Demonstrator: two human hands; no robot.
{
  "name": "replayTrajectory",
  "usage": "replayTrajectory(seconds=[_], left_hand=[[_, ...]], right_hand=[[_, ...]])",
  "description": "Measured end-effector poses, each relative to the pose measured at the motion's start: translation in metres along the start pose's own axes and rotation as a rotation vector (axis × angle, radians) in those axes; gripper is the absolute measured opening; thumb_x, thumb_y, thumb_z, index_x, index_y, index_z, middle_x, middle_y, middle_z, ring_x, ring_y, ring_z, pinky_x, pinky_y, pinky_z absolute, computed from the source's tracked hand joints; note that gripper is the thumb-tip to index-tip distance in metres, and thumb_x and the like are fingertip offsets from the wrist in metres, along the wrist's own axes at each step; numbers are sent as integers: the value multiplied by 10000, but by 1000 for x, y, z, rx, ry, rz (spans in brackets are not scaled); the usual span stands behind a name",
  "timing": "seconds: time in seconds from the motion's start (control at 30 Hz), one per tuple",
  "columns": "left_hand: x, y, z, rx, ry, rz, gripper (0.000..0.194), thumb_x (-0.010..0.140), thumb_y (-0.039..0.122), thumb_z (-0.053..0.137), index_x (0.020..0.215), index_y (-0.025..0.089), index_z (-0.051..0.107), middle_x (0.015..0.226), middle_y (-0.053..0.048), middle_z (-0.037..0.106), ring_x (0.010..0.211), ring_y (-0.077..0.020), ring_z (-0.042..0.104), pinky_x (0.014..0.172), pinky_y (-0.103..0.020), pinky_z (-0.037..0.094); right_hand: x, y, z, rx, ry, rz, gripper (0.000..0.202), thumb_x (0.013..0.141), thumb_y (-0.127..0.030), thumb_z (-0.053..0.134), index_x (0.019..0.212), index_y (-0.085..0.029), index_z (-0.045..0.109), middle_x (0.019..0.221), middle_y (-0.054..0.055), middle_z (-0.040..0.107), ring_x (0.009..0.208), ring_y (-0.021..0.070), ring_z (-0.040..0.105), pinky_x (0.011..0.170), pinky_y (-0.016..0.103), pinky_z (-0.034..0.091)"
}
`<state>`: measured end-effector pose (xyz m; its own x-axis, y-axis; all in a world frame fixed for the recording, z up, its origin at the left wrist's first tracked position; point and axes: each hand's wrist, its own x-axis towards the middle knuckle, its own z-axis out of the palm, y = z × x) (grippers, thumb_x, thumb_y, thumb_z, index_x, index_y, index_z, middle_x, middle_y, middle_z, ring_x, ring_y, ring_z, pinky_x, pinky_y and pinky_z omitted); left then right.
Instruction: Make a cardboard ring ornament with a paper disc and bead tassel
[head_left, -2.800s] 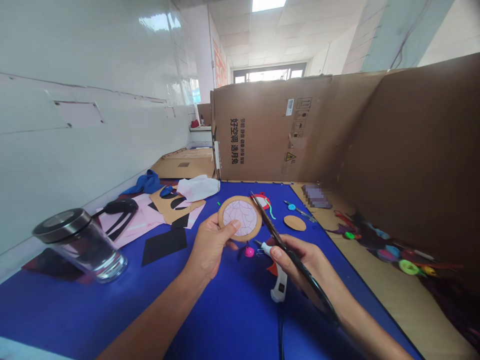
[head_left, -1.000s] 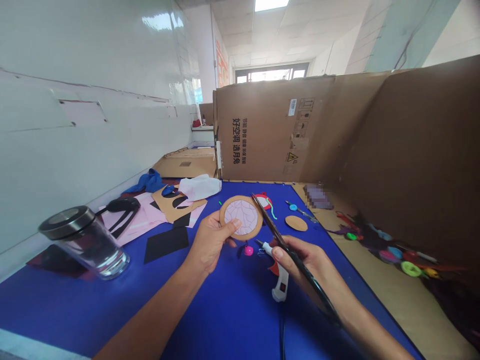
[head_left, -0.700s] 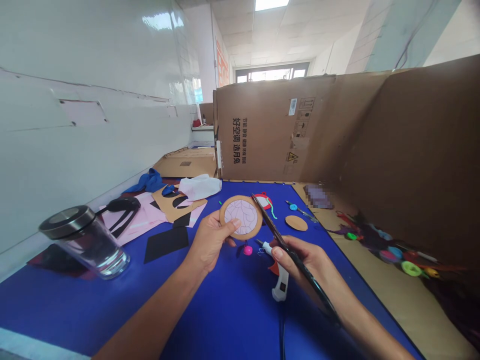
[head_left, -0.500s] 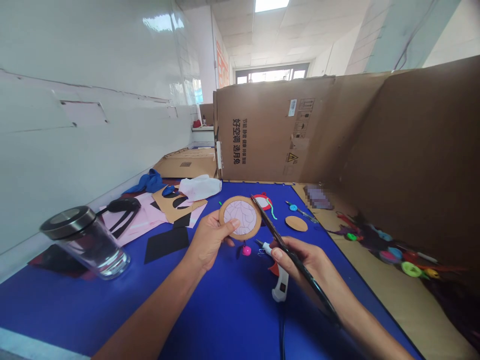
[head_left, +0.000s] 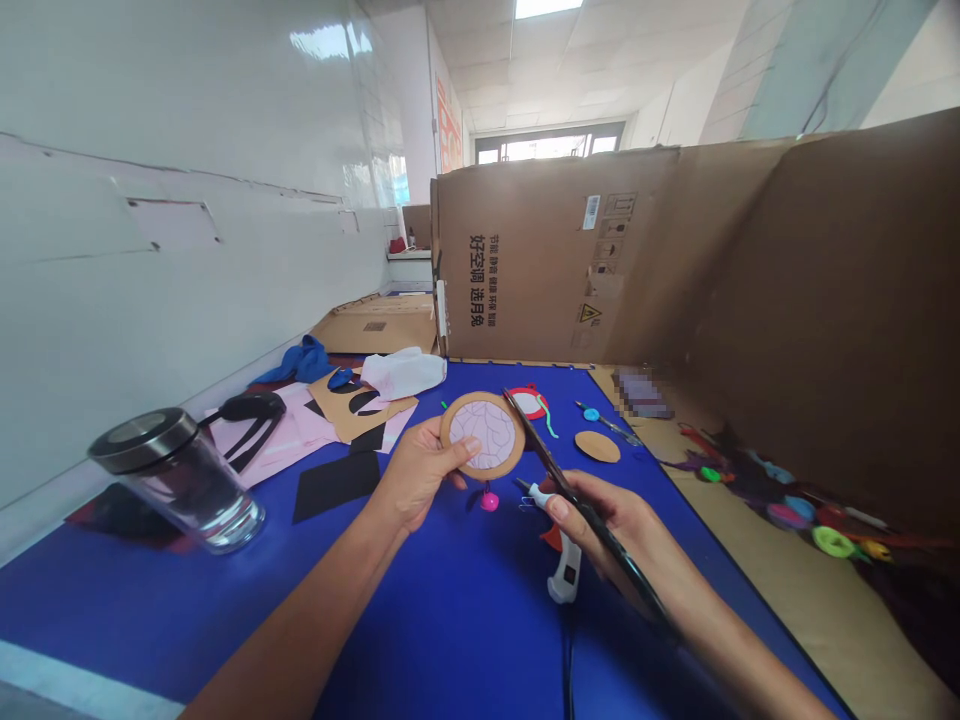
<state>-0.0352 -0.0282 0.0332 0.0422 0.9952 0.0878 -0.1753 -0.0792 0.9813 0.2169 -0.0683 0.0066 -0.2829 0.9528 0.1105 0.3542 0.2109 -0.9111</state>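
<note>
My left hand point(head_left: 424, 465) pinches a round cardboard disc point(head_left: 448, 425) with a lilac, line-patterned centre, thumb on its face. A small pink ball point(head_left: 489, 500) shows just below the disc, apparently hanging from it. In my right hand point(head_left: 611, 520) is a long dark pair of scissors point(head_left: 551, 465), seen nearly edge-on, its tip at the disc's right edge. Whether the blades are parted cannot be made out. Under the right hand lies a white glue gun point(head_left: 564, 580) with an orange trigger. Behind the scissors' tip is a red-rimmed round piece point(head_left: 531, 402) with a green strip.
A glass bottle point(head_left: 187, 480) stands at the left, near black paper point(head_left: 337, 487), cut cardboard point(head_left: 341, 415) and white cloth point(head_left: 405, 372). A cardboard oval point(head_left: 598, 447) and compass-like tool point(head_left: 607, 422) lie right. Cardboard walls point(head_left: 540, 260) enclose the back and right; colourful bits point(head_left: 832, 541) line the right edge.
The view has shifted slightly. The pink ball has swung a little left beneath the disc. Both hands keep their holds, with the scissors' tip still at the disc's edge.
</note>
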Motion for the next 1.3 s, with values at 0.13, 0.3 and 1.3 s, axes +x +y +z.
replayTrajectory(seconds=[0.13,0.3,1.3], left_hand=[[0,1,1,0,-1,-8,397,657,380,1010,913,155,806,750,-49,774,594,-142,670,464,-203,464],[0,1,1,-4,-6,-15,393,627,337,1017,905,160,802,736,-37,767,588,-140,668,458,-197,460],[8,-1,-14,17,-60,-30,460,604,337,1039,954,132,820,803,-58,790,613,-134,662,440,-191,481]], right_hand=[[0,-3,0,11,-13,2,600,988,-788,629,1046,-204,755,741,-15,564,585,130,430,513,248,354],[-1,-2,1,39,-16,-2,563,1013,-748,639,1065,-200,757,780,-4,581,644,142,470,570,254,403],[-3,1,6,-4,35,-26,556,1013,-738,629,961,-200,759,780,7,617,677,169,560,598,260,479]])
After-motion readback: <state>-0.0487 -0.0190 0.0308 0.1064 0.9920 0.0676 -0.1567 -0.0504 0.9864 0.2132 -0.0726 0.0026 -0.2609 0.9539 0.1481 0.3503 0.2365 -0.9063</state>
